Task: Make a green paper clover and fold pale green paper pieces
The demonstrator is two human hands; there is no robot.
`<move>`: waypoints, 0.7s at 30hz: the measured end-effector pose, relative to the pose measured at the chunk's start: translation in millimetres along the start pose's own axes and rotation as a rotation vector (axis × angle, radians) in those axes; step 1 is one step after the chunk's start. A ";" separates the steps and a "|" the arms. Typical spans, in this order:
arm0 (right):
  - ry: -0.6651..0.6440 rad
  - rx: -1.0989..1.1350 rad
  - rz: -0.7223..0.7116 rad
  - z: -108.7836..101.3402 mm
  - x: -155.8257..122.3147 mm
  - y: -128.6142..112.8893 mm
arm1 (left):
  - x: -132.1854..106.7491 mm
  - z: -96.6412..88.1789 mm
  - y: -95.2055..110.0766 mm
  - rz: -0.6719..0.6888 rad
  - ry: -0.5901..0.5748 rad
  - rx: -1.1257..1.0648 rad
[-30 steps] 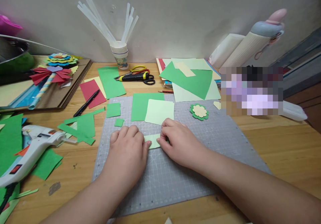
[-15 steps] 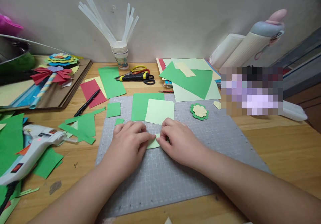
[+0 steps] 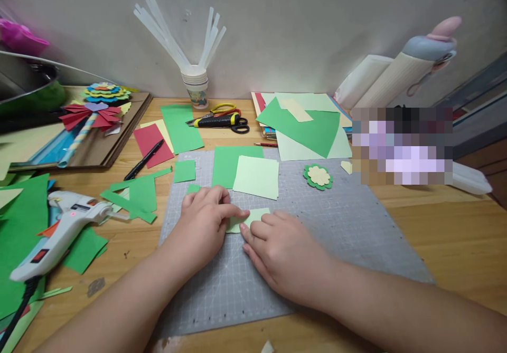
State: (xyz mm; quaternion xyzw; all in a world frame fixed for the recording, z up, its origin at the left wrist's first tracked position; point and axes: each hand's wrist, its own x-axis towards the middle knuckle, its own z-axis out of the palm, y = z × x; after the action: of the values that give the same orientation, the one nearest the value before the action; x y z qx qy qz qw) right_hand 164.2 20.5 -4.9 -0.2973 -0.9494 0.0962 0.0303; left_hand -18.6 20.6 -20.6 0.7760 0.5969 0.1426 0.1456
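On the grey cutting mat (image 3: 340, 253), a folded strip of light green paper (image 3: 258, 215) lies under both my hands. My left hand (image 3: 206, 215) holds down its left end, fingers curled and the index fingertip on the paper. At the strip's near edge my right hand (image 3: 287, 250) presses with its index fingertip, the thumb just below and the other fingers bent over the right end. Just beyond lies a small stack of light green squares (image 3: 256, 176), partly over a green sheet (image 3: 224, 165). A scalloped green and cream paper flower (image 3: 318, 176) sits to the right.
A white glue gun (image 3: 65, 231) rests among green scraps (image 3: 137, 197) at left. Behind the mat are a black pen (image 3: 143, 160), a utility knife (image 3: 217, 120), scissors (image 3: 240, 126), paper cups (image 3: 195, 86) holding glue sticks, and stacked paper (image 3: 312, 126). A bottle (image 3: 400, 73) leans at right.
My right hand has shifted right and nearer, from a pinch at the strip's middle to pressing along its near edge. More of the strip shows. The view has turned slightly left.
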 end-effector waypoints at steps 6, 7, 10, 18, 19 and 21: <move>-0.011 0.019 -0.020 4.3 3.8 -9.0 | 0.0 -0.5 0.5 -0.009 -0.012 -0.004; -0.018 0.023 -0.024 4.1 4.6 -10.0 | 0.1 -0.6 0.6 -0.008 -0.010 -0.004; -0.029 0.027 -0.049 3.0 5.0 -13.2 | 0.0 -0.1 0.4 -0.003 0.005 0.002; -0.012 0.070 0.061 2.4 -7.5 -21.9 | -0.7 1.0 -2.3 0.015 0.015 -0.011; -0.035 0.041 0.118 1.7 -7.7 -22.6 | -0.9 1.0 -2.5 0.020 0.016 -0.016; -0.114 -0.026 0.189 -1.2 -6.8 -23.9 | -1.2 0.9 -2.8 0.026 0.016 -0.020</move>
State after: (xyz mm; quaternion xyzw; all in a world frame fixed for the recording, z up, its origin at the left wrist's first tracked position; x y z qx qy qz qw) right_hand 156.6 -2.4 1.1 -0.3800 -0.9185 0.1032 -0.0368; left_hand -21.0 20.1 -22.7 0.7809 0.5866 0.1568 0.1466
